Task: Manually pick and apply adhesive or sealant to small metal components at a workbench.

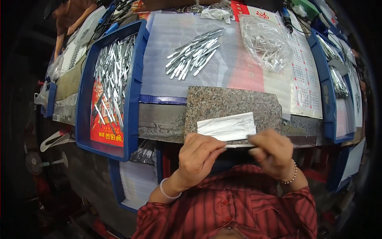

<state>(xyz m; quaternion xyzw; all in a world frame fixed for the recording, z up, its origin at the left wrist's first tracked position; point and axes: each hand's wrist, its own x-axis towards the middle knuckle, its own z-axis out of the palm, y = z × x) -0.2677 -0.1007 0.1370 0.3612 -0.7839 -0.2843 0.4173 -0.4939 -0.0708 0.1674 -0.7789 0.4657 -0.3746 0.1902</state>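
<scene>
Both hands are up in front of the person's red striped shirt [238,203], just off the near edge of the workbench [159,121]; the left hand [197,156] is closed, its fingertips pinching one end of a thin silver rod [238,146]; the right hand [271,152] is closed too, gripping the rod's other end, so the piece lies level between them. Just beyond the knuckles a folded white cloth [227,126] rests on the near edge of a speckled granite slab [230,104], which sits at the bench's near edge, about the middle; farther back, on a clear plastic sheet [167,59], a loose heap of similar silver rods [193,53] lies toward the far edge; right of that heap a clear plastic bag [266,42] holds more pieces, though what they are I cannot tell. Along the left edge a blue tray [133,99] is full of silver rods; another blue tray [326,103] stands at the right edge; at the far left corner another person's arm [73,22] reaches over the bench.
</scene>
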